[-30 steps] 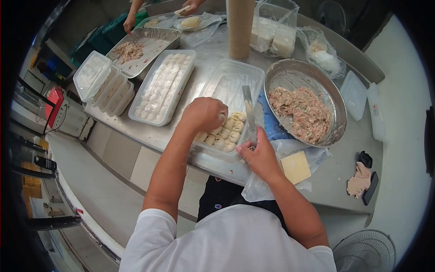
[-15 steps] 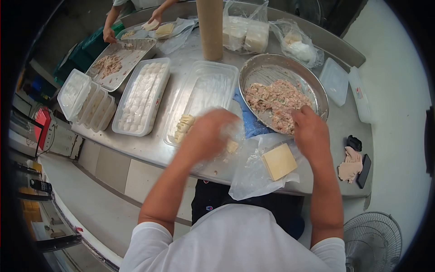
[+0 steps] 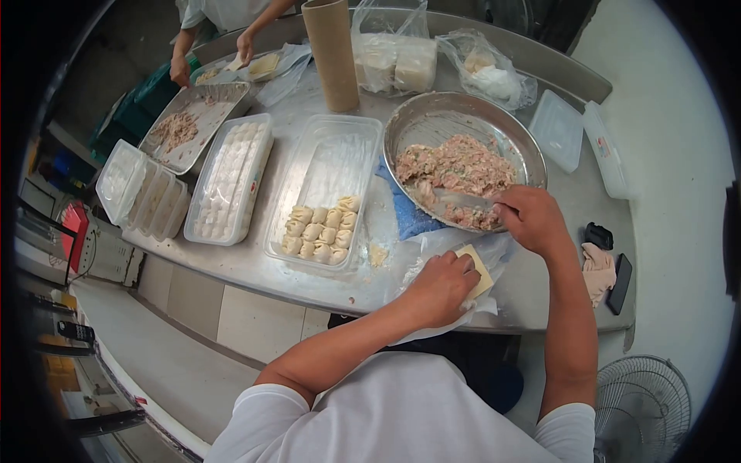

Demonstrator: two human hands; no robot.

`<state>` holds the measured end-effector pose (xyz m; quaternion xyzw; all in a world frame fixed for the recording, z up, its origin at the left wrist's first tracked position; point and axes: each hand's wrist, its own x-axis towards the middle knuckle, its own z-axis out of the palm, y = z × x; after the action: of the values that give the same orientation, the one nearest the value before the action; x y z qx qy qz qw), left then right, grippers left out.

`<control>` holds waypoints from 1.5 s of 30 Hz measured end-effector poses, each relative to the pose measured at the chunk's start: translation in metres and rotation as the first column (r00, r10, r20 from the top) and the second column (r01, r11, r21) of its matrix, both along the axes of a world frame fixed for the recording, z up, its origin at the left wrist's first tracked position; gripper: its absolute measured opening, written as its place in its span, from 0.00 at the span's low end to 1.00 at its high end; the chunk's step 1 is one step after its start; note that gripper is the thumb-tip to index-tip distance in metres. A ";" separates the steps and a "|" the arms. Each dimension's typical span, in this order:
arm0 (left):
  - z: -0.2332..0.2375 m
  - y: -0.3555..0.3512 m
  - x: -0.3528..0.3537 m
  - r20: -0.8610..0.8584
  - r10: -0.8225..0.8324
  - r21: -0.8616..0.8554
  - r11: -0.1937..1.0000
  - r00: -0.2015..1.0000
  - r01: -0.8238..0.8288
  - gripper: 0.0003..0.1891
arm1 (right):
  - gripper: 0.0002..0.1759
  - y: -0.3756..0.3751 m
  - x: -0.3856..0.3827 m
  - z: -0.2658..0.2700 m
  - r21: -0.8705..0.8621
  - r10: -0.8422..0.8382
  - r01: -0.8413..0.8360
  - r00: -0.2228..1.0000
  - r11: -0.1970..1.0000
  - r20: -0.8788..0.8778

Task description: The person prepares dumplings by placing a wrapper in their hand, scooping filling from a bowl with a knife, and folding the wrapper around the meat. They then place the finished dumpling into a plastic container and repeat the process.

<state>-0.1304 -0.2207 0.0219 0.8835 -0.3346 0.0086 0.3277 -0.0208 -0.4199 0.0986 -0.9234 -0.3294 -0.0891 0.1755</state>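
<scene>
My right hand point(image 3: 532, 218) is closed round a flat spatula point(image 3: 461, 198), its pale blade lying in the minced meat filling point(image 3: 463, 166). The filling sits in a wide round metal pan point(image 3: 543, 154). Curled fingers of my left hand point(image 3: 444, 288) grip at the stack of square yellow wonton wrappers point(image 3: 482, 272), partly covering it; whether one sheet is lifted is hidden. The stack rests on a plastic sheet point(image 3: 421, 251) at the table's front edge. Left of the pan, several folded dumplings point(image 3: 316, 231) stand in rows at the near end of a clear plastic box point(image 3: 328, 166).
A lidded box of round white pieces point(image 3: 229, 181) and stacked clear containers point(image 3: 143, 189) stand left. A cardboard tube point(image 3: 332, 58) rises behind. Across the table, another person's hands point(image 3: 245, 48) work near a metal tray point(image 3: 224, 104). A phone point(image 3: 619, 284) lies right.
My left hand has moved right and down, from over the dumpling box to the wrappers, uncovering the dumplings. My right hand stays by the pan, with the spatula now visible. The view has shifted slightly.
</scene>
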 end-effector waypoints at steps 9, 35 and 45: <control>-0.001 -0.020 -0.003 -0.010 0.148 0.085 0.986 0.989 -0.147 0.20 | 0.09 0.030 0.006 -0.013 -0.242 -0.034 0.065 0.991 0.968 0.128; -0.012 -0.031 0.003 0.006 0.184 0.039 0.982 0.983 -0.184 0.17 | 0.06 -0.003 -0.016 -0.001 -0.055 -0.122 0.128 0.988 0.990 0.090; -0.005 -0.034 0.006 -0.010 0.206 0.023 0.978 0.978 -0.206 0.13 | 0.08 -0.015 -0.034 -0.009 0.241 -0.060 0.082 0.994 0.967 -0.096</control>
<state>-0.1247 -0.2551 0.0166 0.9169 -0.2393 0.0332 0.3176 -0.0550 -0.4346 0.0901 -0.9089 -0.2747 -0.0947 0.2990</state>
